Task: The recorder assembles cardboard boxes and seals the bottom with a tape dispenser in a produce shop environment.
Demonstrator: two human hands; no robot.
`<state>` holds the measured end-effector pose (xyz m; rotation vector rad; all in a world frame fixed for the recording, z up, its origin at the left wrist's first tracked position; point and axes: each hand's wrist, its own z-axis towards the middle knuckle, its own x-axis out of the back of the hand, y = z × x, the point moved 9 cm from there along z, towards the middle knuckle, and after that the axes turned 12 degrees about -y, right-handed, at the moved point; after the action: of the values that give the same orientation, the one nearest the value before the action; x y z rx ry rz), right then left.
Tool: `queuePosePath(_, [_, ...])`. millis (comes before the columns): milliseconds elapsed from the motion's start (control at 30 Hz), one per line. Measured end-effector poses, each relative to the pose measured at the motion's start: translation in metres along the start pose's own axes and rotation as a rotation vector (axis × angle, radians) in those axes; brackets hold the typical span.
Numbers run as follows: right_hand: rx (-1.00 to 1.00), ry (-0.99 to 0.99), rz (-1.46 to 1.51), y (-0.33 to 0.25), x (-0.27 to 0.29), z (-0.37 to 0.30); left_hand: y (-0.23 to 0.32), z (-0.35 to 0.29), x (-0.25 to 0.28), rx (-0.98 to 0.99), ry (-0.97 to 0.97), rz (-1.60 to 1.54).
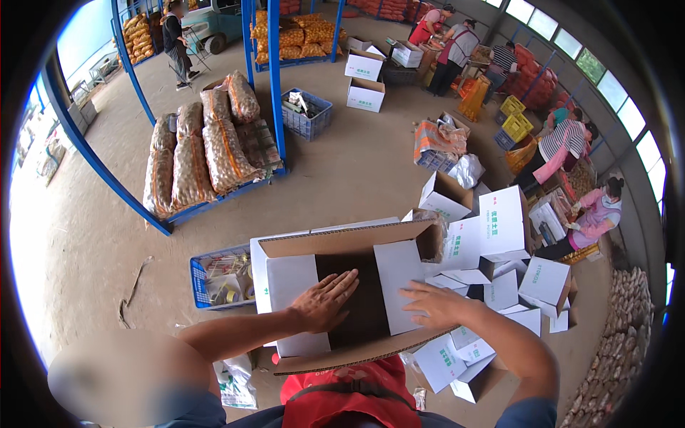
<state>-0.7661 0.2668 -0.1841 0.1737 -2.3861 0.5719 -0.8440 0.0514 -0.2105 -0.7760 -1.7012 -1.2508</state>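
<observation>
The left hand (pixel 327 301) is lying flat and open across the white left flap (pixel 291 282) of a rectangular white cardboard carton with brown insides (pixel 342 240), which is sitting before the person. The right hand (pixel 437 305), fingers loosely spread, is touching the white right flap (pixel 398 267). Neither is gripping anything. Folded white cartons (pixel 503 221) are lying rightward.

The left hand (pixel 330 302) covers part of the box (pixel 346 241), the right hand (pixel 444 307) part of the right flap (pixel 397 278). White cardboard (pixel 260 285) hides the right end of the blue crate (pixel 197 284); its jumbled contents are too small to name. A blurred patch (pixel 125 378) veils the lower left. The lower edge cuts off the red apron (pixel 357 406) and 2 blue sleeves (pixel 529 414). 1 standing person (pixel 175 46) has a blurred head.
</observation>
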Motion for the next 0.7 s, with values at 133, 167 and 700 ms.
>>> queuePosePath(133, [-0.092, -0.161, -0.103, -0.016, 0.010, 0.000, 0.033, 0.060, -0.020, -0.174, 0.031, 0.300])
queuePosePath(167, [-0.100, -0.157, -0.102, -0.012, 0.005, -0.001, 0.033, 0.067, -0.027, -0.181, 0.035, 0.303])
queuePosePath(700, [0.143, 0.769, -0.151, -0.023, 0.161, 0.024, 0.027, 0.090, -0.049, -0.155, -0.236, 0.304])
